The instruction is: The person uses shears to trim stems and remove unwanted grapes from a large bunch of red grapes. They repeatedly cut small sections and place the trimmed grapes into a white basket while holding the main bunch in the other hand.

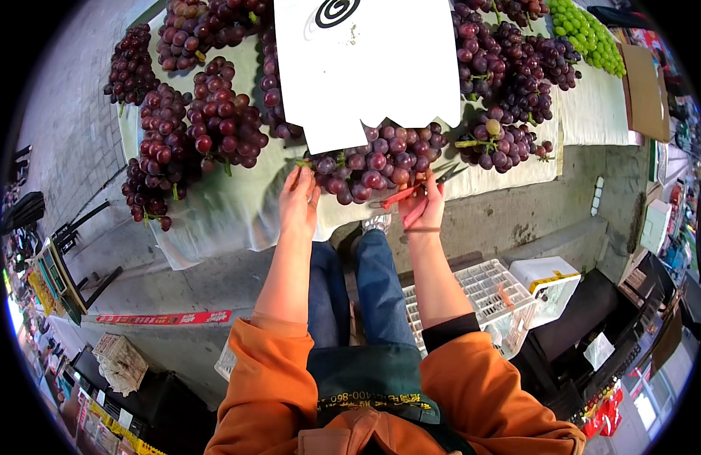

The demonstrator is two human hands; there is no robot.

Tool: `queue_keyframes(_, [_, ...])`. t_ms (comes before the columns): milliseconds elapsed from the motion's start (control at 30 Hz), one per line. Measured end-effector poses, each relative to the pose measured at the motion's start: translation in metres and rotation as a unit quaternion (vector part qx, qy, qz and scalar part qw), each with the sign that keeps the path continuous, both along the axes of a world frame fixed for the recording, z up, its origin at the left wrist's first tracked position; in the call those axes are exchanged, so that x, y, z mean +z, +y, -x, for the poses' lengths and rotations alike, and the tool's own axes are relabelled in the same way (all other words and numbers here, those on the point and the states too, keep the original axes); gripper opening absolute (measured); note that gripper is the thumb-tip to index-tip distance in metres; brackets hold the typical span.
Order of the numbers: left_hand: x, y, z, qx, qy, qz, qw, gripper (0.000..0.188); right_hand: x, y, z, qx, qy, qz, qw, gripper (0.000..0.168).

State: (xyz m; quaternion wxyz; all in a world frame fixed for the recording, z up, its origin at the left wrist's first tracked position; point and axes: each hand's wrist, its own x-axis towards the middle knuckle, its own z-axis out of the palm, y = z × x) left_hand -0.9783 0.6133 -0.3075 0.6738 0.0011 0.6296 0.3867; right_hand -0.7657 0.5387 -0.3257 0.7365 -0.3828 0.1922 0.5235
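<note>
A bunch of red-purple grapes (376,162) lies at the near edge of the cloth-covered stall table (214,210). The fingertips of my left hand (299,196) pinch the green stem at its left end. In my right hand (423,205) are red-handled snips (397,198), their dark blades pointing right and away from me. The fingers of that hand also touch the right side of the bunch. A white board (367,68) with a black spiral mark and a jagged lower edge covers the bunch's far side.
More red grape bunches lie left (225,114) and right (498,139); green grapes (586,37) sit at the far right. A white plastic crate (487,290) and a white foam box (549,284) stand low on my right. A cardboard box (645,94) is beyond the table's right end.
</note>
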Motion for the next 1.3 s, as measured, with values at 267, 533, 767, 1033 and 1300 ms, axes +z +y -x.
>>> queue_keyframes(267, [0.023, -0.001, -0.006, -0.052, 0.116, -0.035, 0.991, 0.044, -0.001, 0.003, -0.004, 0.040, 0.010, 0.011, 0.999, 0.037])
queue_keyframes(533, [0.015, -0.001, -0.006, -0.021, 0.079, -0.036, 0.996, 0.028, 0.019, -0.019, 0.001, 0.044, -0.013, 0.102, 0.994, 0.032])
queue_keyframes(767, [-0.008, -0.006, -0.003, 0.063, -0.046, -0.053, 0.996, 0.012, 0.057, -0.082, -0.003, 0.208, -0.222, 0.203, 0.931, 0.041])
queue_keyframes(1033, [0.005, -0.059, -0.011, 0.042, -0.040, -0.112, 0.992, 0.021, 0.082, -0.082, -0.011, 0.321, -0.426, 0.170, 0.828, 0.036])
queue_keyframes(1300, [0.010, -0.078, -0.026, 0.057, -0.073, -0.191, 0.977, 0.014, 0.122, -0.033, 0.032, 0.430, -0.709, -0.049, 0.557, 0.050])
